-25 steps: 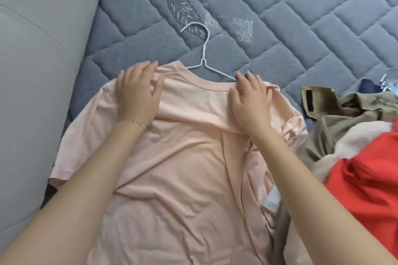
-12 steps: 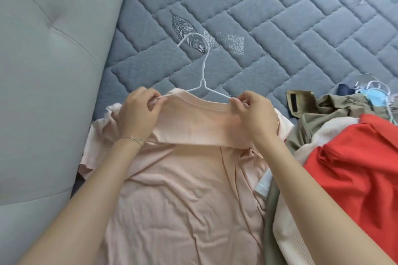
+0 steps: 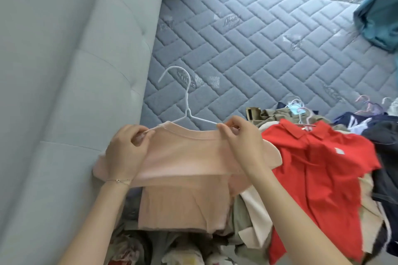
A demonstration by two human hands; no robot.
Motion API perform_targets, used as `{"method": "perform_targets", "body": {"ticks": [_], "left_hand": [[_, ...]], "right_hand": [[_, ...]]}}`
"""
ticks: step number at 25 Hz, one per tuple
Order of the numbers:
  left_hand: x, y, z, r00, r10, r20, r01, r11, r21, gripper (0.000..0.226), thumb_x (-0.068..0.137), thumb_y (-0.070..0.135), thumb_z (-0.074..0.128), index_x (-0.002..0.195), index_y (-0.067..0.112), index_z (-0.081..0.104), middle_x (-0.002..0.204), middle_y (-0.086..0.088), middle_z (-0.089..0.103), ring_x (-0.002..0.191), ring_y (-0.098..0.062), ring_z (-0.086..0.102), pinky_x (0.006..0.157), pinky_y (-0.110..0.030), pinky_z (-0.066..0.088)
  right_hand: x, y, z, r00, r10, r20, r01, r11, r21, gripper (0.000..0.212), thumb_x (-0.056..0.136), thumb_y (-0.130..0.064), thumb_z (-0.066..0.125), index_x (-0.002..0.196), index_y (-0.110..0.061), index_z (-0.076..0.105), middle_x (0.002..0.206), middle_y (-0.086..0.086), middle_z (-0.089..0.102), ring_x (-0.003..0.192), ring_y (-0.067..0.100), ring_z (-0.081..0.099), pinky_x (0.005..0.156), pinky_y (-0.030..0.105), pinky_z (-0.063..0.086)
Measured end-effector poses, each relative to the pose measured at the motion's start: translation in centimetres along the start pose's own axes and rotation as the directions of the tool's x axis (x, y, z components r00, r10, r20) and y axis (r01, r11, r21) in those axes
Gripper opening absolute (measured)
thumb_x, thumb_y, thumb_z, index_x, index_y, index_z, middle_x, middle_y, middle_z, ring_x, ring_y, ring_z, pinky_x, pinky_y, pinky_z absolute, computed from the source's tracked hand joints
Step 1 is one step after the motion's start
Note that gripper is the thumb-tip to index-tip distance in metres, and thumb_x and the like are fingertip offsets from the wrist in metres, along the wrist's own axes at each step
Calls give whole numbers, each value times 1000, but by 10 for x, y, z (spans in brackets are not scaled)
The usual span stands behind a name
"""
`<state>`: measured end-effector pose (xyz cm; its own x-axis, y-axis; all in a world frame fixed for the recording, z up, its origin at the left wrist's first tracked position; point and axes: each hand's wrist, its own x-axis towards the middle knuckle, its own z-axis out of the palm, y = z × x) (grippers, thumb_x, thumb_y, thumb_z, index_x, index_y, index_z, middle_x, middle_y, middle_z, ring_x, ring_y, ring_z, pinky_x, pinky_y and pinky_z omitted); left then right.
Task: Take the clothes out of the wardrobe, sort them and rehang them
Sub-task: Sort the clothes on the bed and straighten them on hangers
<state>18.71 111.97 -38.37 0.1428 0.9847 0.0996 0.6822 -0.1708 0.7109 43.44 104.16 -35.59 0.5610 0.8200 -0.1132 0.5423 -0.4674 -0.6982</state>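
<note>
The pink T-shirt (image 3: pixel 185 157) sits on its white hanger (image 3: pixel 187 101) and is held up just beside the red polo shirt (image 3: pixel 318 168), on the polo's side nearer the padded headboard (image 3: pixel 64 71). The left hand (image 3: pixel 125 153) pinches one shoulder and the right hand (image 3: pixel 243 142) the other, each grip narrow and closed on cloth at the hanger's ends. This looks like squaring the tee on the hanger. Next, one hand probably needs to shift to the hook for carrying it to the wardrobe, which is out of view.
</note>
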Motion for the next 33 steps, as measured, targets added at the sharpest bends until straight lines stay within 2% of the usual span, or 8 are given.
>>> {"method": "perform_targets", "body": {"ticks": [3, 9, 12, 17, 20, 23, 29, 33], "left_hand": [[-12, 50, -59, 999, 31, -38, -30, 999, 15, 9, 85, 24, 73, 79, 19, 68, 80, 6, 63, 79, -14, 56, 68, -32, 44], [-53, 106, -143, 996, 88, -25, -88, 996, -2, 20, 81, 43, 59, 79, 25, 67, 83, 8, 64, 81, -12, 56, 66, -33, 45], [-73, 124, -170, 990, 137, -14, -137, 991, -5, 19, 83, 43, 62, 79, 25, 67, 82, 7, 65, 81, -15, 59, 67, -35, 47], [-109, 149, -190, 982, 190, 13, -189, 980, -62, 17, 84, 41, 66, 79, 24, 67, 82, 9, 65, 83, -13, 59, 72, -33, 47], [-130, 169, -191, 981, 194, 11, -192, 976, -102, 17, 81, 45, 66, 77, 29, 67, 81, 11, 66, 80, -10, 58, 71, -29, 45], [-151, 195, -179, 985, 171, 20, -168, 980, -106, 14, 82, 40, 72, 74, 31, 65, 79, 12, 66, 75, -6, 54, 69, -28, 43], [-204, 256, -115, 994, 111, 20, -110, 992, -53, 15, 82, 39, 73, 76, 26, 69, 79, 13, 67, 73, -3, 54, 67, -23, 41], [-251, 300, -63, 997, 81, 2, -81, 995, -61, 16, 82, 40, 72, 76, 26, 69, 78, 12, 68, 77, -7, 58, 72, -30, 47]], "right_hand": [[-33, -44, -51, 1000, 6, -26, -4, 999, 49, 26, 84, -43, 66, 69, -22, 58, 66, -8, 61, 71, 9, 56, 66, 36, 43], [-112, -97, -120, 996, 17, -82, -11, 997, 79, 25, 82, -42, 69, 68, -22, 62, 62, -9, 58, 62, 2, 51, 63, 32, 40], [-151, -112, -145, 989, 15, -145, -5, 997, 74, 23, 82, -41, 70, 71, -22, 65, 69, -9, 63, 70, 0, 55, 67, 33, 42], [-207, -115, -181, 975, 16, -223, 2, 997, 79, 21, 81, -42, 69, 73, -23, 66, 78, -9, 68, 79, 6, 60, 73, 37, 46], [-232, -104, -205, 962, -1, -273, 14, 999, 44, 25, 81, -48, 67, 75, -24, 67, 76, -10, 67, 77, 6, 59, 67, 34, 42], [-243, -83, -231, 954, -6, -300, 7, 1000, 2, 26, 81, -51, 66, 76, -26, 68, 77, -13, 67, 79, 6, 58, 66, 32, 39], [-245, -10, -299, 967, 1, -254, -3, 1000, -9, 24, 82, -48, 68, 74, -26, 67, 71, -13, 63, 82, 13, 61, 67, 32, 41], [-240, 53, -353, 976, -41, -212, 41, 999, -3, 27, 82, -51, 66, 77, -24, 67, 74, -11, 66, 82, 12, 61, 69, 34, 44]]}}
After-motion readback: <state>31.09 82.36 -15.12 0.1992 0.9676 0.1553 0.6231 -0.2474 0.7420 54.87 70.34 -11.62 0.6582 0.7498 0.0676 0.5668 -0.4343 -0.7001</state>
